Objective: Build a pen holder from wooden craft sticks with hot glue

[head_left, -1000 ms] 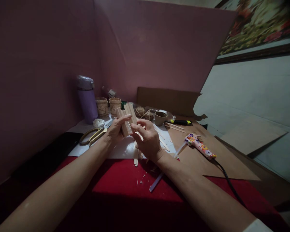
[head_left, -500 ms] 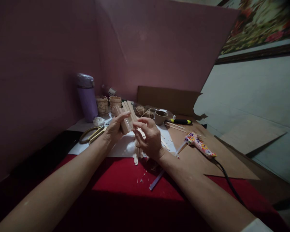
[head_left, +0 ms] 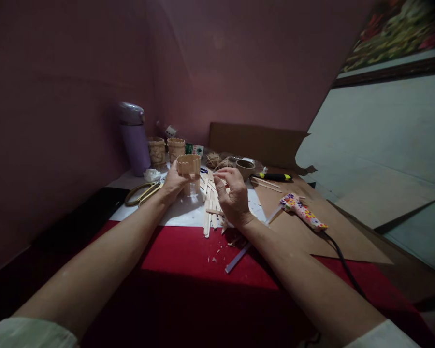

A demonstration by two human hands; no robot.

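Observation:
My left hand is wrapped round a small cup of wooden craft sticks, tilted so its open rim shows. Clear plastic shows low on its side, between the sticks. To the right of the cup, my right hand is apart from it, thumb and fingertips drawn together. Whatever lies between those fingertips, if anything, is too small to make out. Beneath and beside this hand lies a loose pile of craft sticks on white paper.
Gold-handled scissors, a purple bottle and two stick-covered cups stand or lie at left. Behind are twine and a brown pot. At right, a flowered glue gun with its cord rests on brown board.
My left hand has turned the cup so its rim shows. My right hand has come away from it toward the right. The view has shifted slightly.

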